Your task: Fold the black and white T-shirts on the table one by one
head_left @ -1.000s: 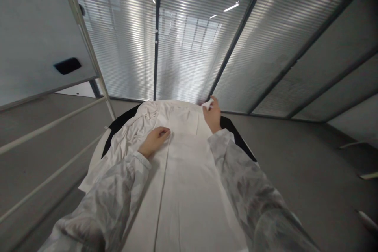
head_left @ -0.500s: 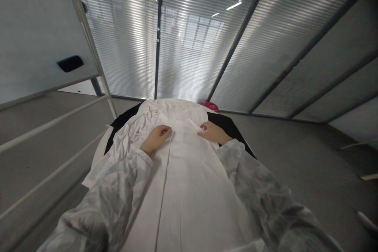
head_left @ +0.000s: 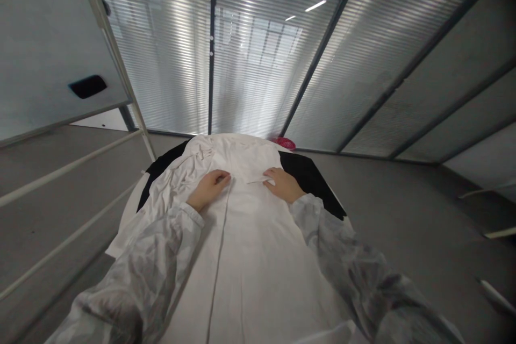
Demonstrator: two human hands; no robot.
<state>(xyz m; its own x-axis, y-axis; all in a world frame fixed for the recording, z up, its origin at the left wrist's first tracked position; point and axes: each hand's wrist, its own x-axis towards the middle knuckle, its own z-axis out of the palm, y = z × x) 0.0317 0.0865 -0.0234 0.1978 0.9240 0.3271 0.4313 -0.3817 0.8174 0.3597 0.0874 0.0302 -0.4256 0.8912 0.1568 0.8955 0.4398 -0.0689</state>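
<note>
A white garment [head_left: 242, 247] lies spread lengthwise over a black-topped table [head_left: 310, 180]. My left hand [head_left: 209, 188] rests on the cloth left of its middle seam, fingers curled down onto the fabric. My right hand [head_left: 282, 184] lies a little to the right, its fingertips pinched on a folded edge of the white garment near the far end. Bunched, wrinkled cloth [head_left: 177, 183] lies at the far left of the garment. Both arms are in pale translucent sleeves.
A small pink object [head_left: 284, 143] sits at the table's far edge. A whiteboard on a metal stand [head_left: 121, 70] leans at the left. Glass walls with blinds [head_left: 250, 54] stand behind the table. Grey floor lies on both sides.
My right hand has drawn back from the far right corner of the cloth toward the middle, folding the fabric inward. That uncovered the black table and the pink object. My left hand stayed put.
</note>
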